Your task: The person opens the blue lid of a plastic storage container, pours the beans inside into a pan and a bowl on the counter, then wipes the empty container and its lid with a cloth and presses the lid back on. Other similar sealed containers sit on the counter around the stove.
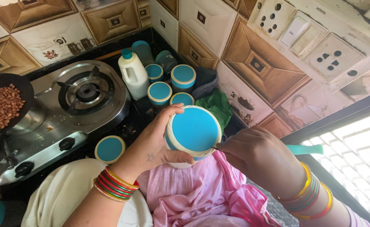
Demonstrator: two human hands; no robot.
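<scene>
Pink cloth (193, 189), blue-lidded jar (193, 130) gripped between both hands.

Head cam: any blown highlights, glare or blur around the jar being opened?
Head view: the window at lower right is overexposed, its grille washed out; the steel gas stove shows soft glare; the blue-lidded jar, the left hand and the right hand are evenly lit and sharp; wide-angle distortion bends the wall tiles.
</scene>
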